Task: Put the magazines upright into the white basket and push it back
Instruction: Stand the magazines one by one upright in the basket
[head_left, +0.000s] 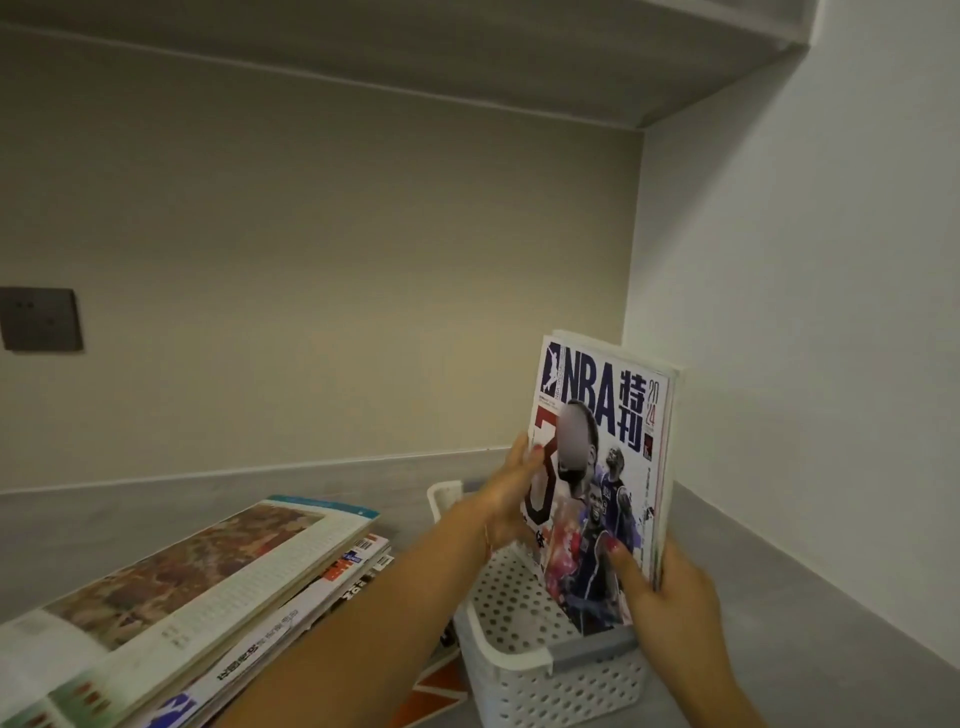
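Magazines (602, 467) held upright, lower edge inside white basket (524, 670) at 5 o'clock. Left edge gripped by left hand (511, 493), right edge by right hand (670, 597). Best lowered straight, kept vertical. Stack (197, 597) at 8 o'clock untouched.

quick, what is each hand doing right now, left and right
Left hand: holding the left edge of the NBA magazine, thumb on the cover.
Right hand: gripping the same magazine's lower right edge, over the white basket.
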